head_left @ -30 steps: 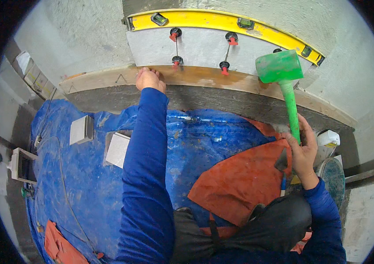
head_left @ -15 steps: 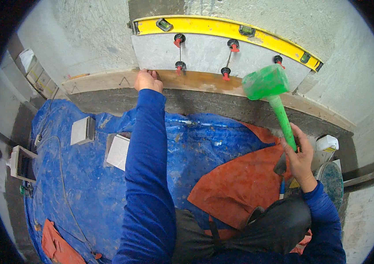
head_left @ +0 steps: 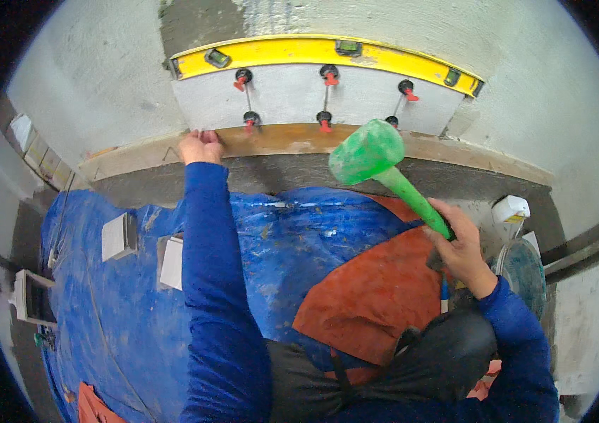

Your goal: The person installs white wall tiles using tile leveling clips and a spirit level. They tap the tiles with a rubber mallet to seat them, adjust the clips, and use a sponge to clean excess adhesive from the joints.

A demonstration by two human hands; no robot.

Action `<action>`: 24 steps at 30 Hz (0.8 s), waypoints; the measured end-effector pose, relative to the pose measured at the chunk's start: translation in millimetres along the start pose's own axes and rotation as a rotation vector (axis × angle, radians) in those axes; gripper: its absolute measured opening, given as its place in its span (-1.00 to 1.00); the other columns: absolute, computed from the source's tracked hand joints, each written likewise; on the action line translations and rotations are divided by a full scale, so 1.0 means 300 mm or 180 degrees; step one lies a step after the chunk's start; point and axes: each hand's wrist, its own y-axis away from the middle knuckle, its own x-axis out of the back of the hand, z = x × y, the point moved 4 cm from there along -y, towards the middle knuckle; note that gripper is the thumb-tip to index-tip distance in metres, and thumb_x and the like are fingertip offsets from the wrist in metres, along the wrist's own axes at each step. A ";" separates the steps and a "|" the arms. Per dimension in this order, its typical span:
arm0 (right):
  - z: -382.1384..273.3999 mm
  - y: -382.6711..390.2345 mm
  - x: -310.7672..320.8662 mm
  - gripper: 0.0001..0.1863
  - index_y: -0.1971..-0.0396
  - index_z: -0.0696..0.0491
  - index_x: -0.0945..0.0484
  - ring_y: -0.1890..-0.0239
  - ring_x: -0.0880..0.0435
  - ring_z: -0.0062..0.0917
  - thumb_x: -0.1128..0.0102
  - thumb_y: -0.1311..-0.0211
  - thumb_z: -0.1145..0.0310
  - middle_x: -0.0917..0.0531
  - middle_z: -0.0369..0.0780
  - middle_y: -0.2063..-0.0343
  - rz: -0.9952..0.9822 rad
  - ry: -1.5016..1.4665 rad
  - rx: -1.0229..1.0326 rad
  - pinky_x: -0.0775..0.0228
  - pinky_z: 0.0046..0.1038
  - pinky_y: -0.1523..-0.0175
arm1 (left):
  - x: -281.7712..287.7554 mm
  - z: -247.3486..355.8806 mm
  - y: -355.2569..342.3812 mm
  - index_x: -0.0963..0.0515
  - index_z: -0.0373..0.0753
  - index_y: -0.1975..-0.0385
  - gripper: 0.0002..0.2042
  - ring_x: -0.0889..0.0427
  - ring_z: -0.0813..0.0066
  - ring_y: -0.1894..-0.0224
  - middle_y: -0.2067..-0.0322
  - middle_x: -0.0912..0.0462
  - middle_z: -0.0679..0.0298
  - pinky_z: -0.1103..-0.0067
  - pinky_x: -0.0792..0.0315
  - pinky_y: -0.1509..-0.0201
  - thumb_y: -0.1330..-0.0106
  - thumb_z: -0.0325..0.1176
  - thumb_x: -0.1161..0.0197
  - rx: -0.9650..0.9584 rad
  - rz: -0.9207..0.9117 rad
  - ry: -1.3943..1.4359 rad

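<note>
Where the mallet (head_left: 370,151) is: before the right part of the board (head_left: 282,139), green head up and to the left, handle slanting down to the right; contact with the board cannot be determined.
Right hand (head_left: 460,243): grasps the mallet by the lower end of its handle.
Left hand (head_left: 202,147): fingers curled at the board's upper edge, near the lower left corner of the tiles (head_left: 285,97); whether it grips anything cannot be determined.
Board: wooden, runs along the wall (head_left: 112,77) directly below the tiles.
Tiles: grey, in a row on the wall.
Clips (head_left: 329,74): black and red, six visible, paired along the joints; one is partly behind the mallet head.
Level (head_left: 278,51): yellow, lies along the tiles' upper edge.
Floor cover: blue sheet (head_left: 278,261), with a red cloth (head_left: 373,296) on its right part.
</note>
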 end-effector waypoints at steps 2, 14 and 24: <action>0.000 -0.001 0.000 -0.49 -0.16 0.09 -0.52 0.01 -0.66 -0.24 -0.34 -0.16 0.51 -0.66 -0.08 0.05 -0.0010 0.0026 -0.0025 -0.47 -0.34 -0.11 | 0.014 -0.001 -0.075 -0.37 -0.32 0.02 -0.78 -0.43 0.35 0.18 0.16 -0.42 0.23 0.42 -0.48 0.07 -0.50 -0.35 0.10 0.0024 -0.0117 -0.0085; -0.001 0.004 0.008 -0.46 -0.19 0.04 -0.50 0.09 -0.67 -0.21 -0.34 -0.16 0.50 -0.65 -0.08 0.13 -0.0052 -0.0040 -0.0068 -0.50 -0.31 -0.01 | 0.024 0.011 -0.148 -0.35 -0.42 -0.08 -0.67 -0.49 0.40 0.07 0.13 -0.45 0.22 0.50 -0.50 -0.01 -0.49 -0.30 0.00 0.0198 -0.0038 0.0093; 0.010 0.009 0.005 -0.46 -0.19 0.03 -0.50 0.08 -0.68 -0.20 -0.37 -0.16 0.47 -0.66 -0.09 0.10 -0.0045 -0.0077 -0.0092 -0.51 -0.30 -0.02 | -0.010 0.032 -0.054 -0.29 -0.38 -0.23 -0.61 -0.45 0.30 -0.01 0.00 -0.36 0.17 0.31 -0.51 -0.09 -0.48 -0.34 -0.02 0.0142 0.0085 0.0026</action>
